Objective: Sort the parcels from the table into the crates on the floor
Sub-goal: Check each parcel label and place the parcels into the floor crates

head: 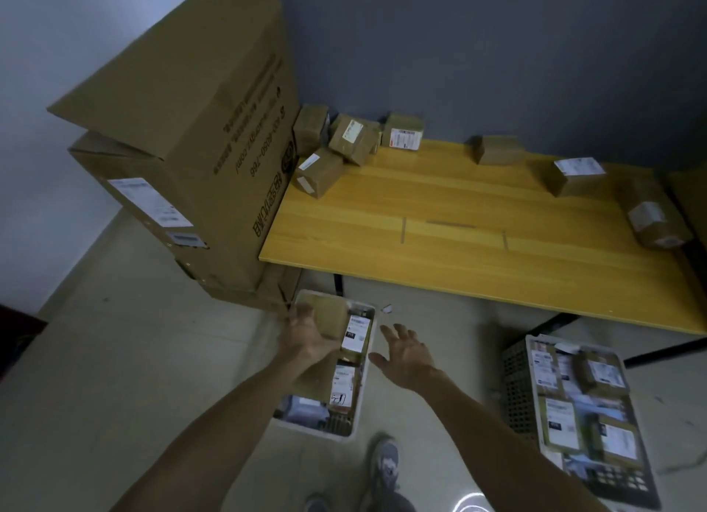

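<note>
**Parcel (331,316) held over crate (364,381)**

The left grip (306,337) curls round the brown parcel, just above the white crate on the floor. The right grip (405,354) hangs beside the crate's rim, fingers spread, holding nothing. More parcels (319,171) lie on the bench (459,244).

Brown parcel (331,316) over white left crate (313,431); labelled parcels (352,138) scattered on table (459,213); right crate (516,389) packed.

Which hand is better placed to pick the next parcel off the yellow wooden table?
Right hand: open and empty. Left hand grips a brown cardboard parcel over the white plastic crate.
</note>
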